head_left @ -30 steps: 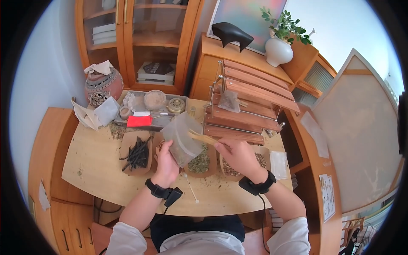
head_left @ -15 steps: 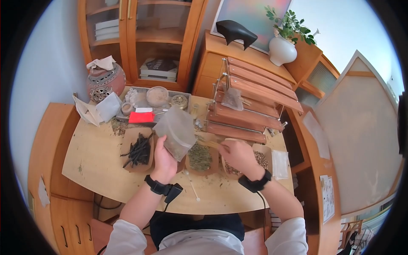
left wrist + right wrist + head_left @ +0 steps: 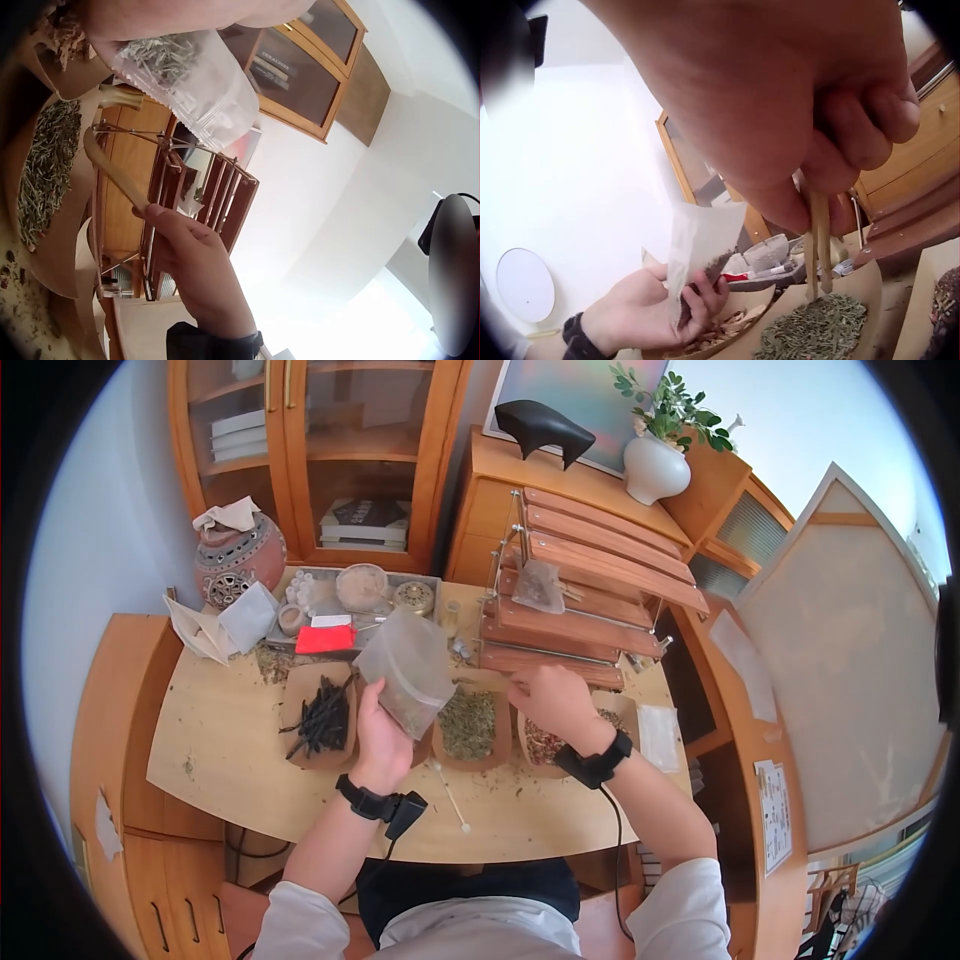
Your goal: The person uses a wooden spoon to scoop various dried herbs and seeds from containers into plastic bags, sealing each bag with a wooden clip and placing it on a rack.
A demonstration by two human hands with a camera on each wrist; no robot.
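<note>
My left hand (image 3: 385, 745) grips a translucent pouch (image 3: 405, 670) from its lower left side; dried greenish bits lie inside the pouch (image 3: 217, 97) in the left wrist view. My right hand (image 3: 560, 708) pinches wooden tweezers (image 3: 819, 247) between thumb and fingers. Their tips are at the top of the green dried herbs (image 3: 814, 326) in a brown paper tray (image 3: 497, 745). In the head view the tray stands between the two hands, with the pouch tilted up to its left.
Black sticks (image 3: 322, 718) fill a tray on the left, and reddish bits (image 3: 545, 745) another on the right. Behind are a grey tray (image 3: 325, 593) with a red packet (image 3: 325, 639) and a slatted wooden rack (image 3: 600, 555). A thin white stick (image 3: 452, 800) lies near the front.
The tweezers have moved from the pouch's mouth down to the green herbs. My left hand has shifted the pouch slightly left, away from the tweezers.
</note>
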